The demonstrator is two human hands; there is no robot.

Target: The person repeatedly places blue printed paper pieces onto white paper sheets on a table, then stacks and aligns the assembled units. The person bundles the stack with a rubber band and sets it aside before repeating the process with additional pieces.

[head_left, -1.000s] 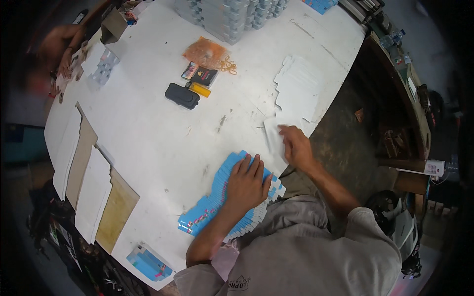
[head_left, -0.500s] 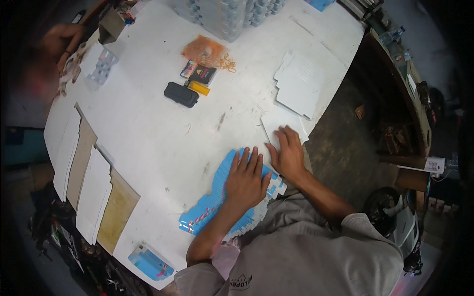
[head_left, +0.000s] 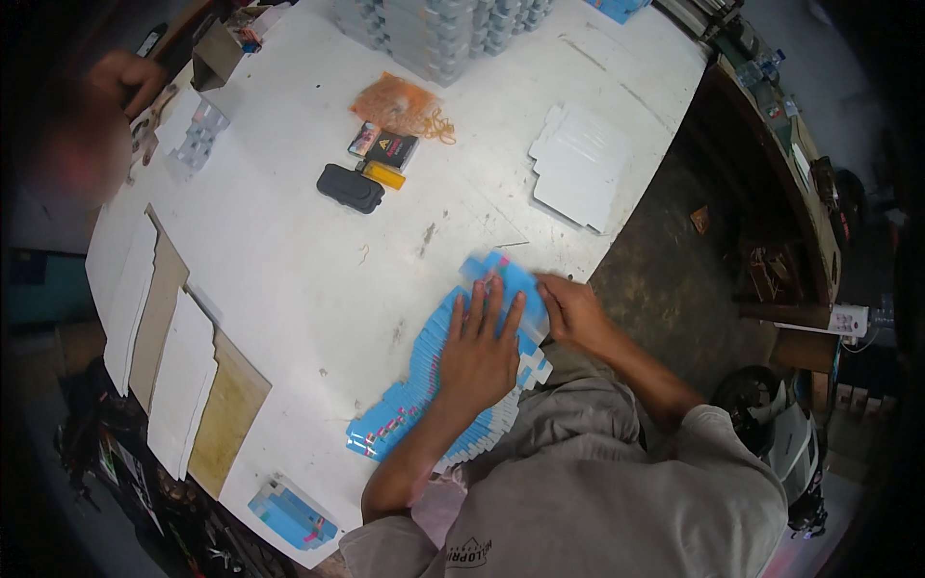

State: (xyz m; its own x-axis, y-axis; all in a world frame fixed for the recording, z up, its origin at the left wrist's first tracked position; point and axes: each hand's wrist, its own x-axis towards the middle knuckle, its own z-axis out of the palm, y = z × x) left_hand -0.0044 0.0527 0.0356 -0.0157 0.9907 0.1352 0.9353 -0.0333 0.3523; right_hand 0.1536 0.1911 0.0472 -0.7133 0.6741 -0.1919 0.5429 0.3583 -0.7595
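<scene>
A fanned row of blue printed cardboard blanks (head_left: 393, 409) with notched edges lies along the near edge of the table. My left hand (head_left: 479, 356) rests flat on this row, fingers stretched out and slightly apart. Just beyond its fingertips is a single blue cardboard blank (head_left: 517, 287), smeared by motion. My right hand (head_left: 575, 313) pinches that blank by its right side, thumb and fingers closed. Further off to the right lies a stack of white-faced blanks (head_left: 581, 169).
The white table (head_left: 289, 260) carries a black case (head_left: 351, 187), a yellow lighter (head_left: 384, 174), small boxes (head_left: 393, 148) and an orange bag (head_left: 390, 101). Tall grey stacks (head_left: 424, 39) stand at the back. White sheets (head_left: 183, 380) lie left. Another person (head_left: 82, 144) sits far left.
My right hand has picked up the white-faced blank from the table and drawn it nearer, its blue side now showing above my left fingertips. My left hand stays on the fanned row.
</scene>
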